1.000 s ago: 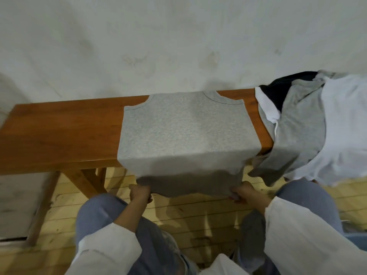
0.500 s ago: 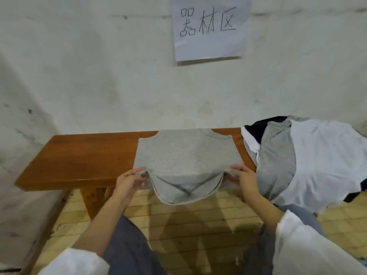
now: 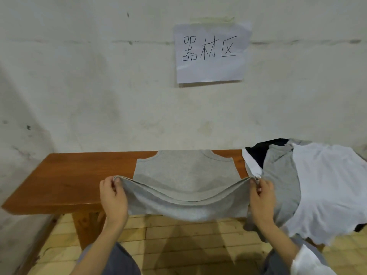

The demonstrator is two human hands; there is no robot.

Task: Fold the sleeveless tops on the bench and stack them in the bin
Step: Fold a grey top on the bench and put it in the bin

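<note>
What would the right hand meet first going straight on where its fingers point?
Probably the white fabric edge of the clothes pile, ahead of the right hand, which pinches the hem of the grey sleeveless top above the brown wooden bench. Depth unclear; may pass over.

Soft, fairly dim indoor light falls from overhead, leaving the scuffed white plaster wall [image 3: 89,92] grey and flat. Blurred wedge-shaped shadows lie on the pale wooden plank floor [image 3: 178,247] under the sagging grey sleeveless top [image 3: 184,171]. Wide-angle distortion stretches the edges; detail is slightly soft throughout.
</note>
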